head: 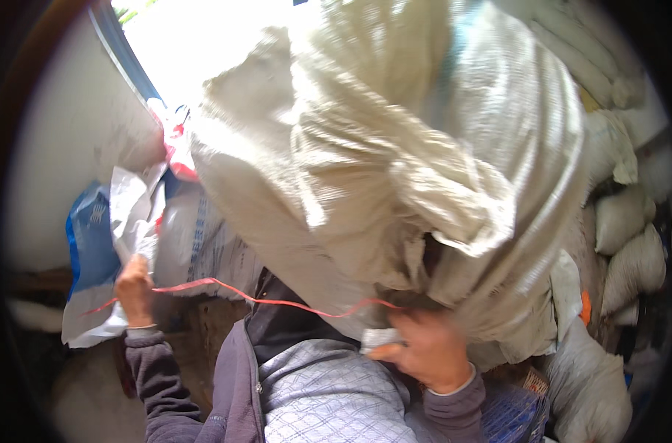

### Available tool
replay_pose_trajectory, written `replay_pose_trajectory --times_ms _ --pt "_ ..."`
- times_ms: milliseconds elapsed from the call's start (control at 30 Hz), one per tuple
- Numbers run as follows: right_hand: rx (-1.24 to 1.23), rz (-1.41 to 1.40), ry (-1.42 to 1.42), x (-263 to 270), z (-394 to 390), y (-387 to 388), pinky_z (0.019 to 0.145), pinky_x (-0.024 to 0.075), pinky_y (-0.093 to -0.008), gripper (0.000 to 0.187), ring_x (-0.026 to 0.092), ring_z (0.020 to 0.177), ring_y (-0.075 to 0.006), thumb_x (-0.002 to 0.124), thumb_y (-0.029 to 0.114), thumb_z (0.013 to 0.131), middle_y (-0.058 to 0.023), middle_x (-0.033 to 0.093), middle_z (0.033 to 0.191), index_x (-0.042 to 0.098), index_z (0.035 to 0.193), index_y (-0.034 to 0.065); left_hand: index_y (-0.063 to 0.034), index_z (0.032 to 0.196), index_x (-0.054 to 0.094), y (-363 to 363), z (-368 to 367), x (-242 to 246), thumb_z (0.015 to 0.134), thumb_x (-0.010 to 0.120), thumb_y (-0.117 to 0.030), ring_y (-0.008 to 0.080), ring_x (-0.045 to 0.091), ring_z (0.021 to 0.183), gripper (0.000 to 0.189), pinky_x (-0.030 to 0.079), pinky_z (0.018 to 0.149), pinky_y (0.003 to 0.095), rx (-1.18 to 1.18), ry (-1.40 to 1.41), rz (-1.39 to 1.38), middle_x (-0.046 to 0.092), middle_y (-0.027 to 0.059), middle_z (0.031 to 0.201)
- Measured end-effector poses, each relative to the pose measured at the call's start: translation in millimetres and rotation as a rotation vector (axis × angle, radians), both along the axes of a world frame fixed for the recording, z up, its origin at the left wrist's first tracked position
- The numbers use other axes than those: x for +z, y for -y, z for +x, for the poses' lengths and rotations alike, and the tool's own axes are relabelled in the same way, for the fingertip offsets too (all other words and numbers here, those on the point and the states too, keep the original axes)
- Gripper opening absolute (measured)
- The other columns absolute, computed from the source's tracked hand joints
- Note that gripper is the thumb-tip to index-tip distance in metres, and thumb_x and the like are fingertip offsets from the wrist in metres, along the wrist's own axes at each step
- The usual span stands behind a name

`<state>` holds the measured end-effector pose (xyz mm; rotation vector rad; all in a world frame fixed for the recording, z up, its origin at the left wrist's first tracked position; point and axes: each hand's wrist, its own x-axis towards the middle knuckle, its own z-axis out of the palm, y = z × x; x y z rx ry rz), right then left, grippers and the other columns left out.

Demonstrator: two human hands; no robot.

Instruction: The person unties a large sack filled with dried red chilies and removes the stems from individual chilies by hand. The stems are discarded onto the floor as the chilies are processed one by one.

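Note:
My left hand (135, 290) is closed around a red plastic string (269, 302) and seems also to grip crumpled white plastic sheeting (131, 202) of a blue-and-white bag (95, 238). In a loose wave the string crosses in front of my body to my right hand (430, 346), which is blurred. A small whitish piece (381, 339), of a material I cannot make out, sits between the right thumb and fingers. Just beyond that hand rises a large cream woven sack (336, 232), its folded, bunched top (452, 205) drooping toward me.
Several filled woven sacks (627, 219) are piled along the right, one grey-white sack (588, 382) standing close by my right arm. At left, a pale wall (75, 138) borders a printed plastic bag (208, 238). Blue mesh (513, 412) lies low on the right.

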<state>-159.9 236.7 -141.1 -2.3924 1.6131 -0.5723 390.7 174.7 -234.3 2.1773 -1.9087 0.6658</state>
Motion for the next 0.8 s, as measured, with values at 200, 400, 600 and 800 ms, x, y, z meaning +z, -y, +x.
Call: replay_pose_trajectory --times_ms 200,400,600,800 --pt "-0.318 0.035 -0.049 -22.9 -54.3 -23.9 0.062 0.0512 -0.0514 0.041 0.065 0.069 -0.0456 0.067 0.045 0.1 -0.0188 0.069 0.082 0.075 0.106 0.0055 -0.0057 0.107 0.07 -42.4 -109.4 -21.5 0.095 0.07 -0.011 0.0283 0.063 0.065 0.013 0.05 0.057 0.0412 -0.485 -0.124 0.057 0.058 0.0095 0.073" --pt "-0.778 0.033 -0.32 -15.3 -94.1 -48.3 0.07 0.0486 -0.0571 0.031 0.065 0.085 -0.051 0.079 0.032 0.09 -0.0259 0.07 0.089 0.072 0.096 0.002 -0.0109 0.094 0.063 -82.9 -67.0 -152.2 0.092 0.064 -0.015 0.0318 0.076 0.078 0.005 0.06 0.065 0.0448 -0.127 -0.009 0.735 0.073 0.012 0.083" --pt "-0.988 0.214 -0.555 -8.9 -140.4 -43.5 0.082 0.0546 -0.0509 0.03 0.07 0.094 -0.0455 0.08 0.018 0.089 -0.0245 0.075 0.101 0.074 0.11 -0.0021 -0.0116 0.123 0.078 -257.4 74.2 -228.9 0.1 0.062 -0.022 0.0386 0.071 0.12 0.03 0.059 0.098 0.0521 0.515 -0.192 1.463 0.073 0.02 0.13" --pt "-0.67 -0.103 -0.293 21.2 -96.5 -31.2 0.085 0.0564 -0.0476 0.028 0.075 0.095 -0.0384 0.078 0.005 0.089 -0.0213 0.079 0.104 0.074 0.114 -0.0056 -0.0124 0.126 0.076 -217.4 64.9 -187.8 0.095 0.07 -0.023 0.0404 0.071 0.117 0.033 0.059 0.096 0.0512 0.601 -0.103 1.527 0.072 0.0181 0.13"
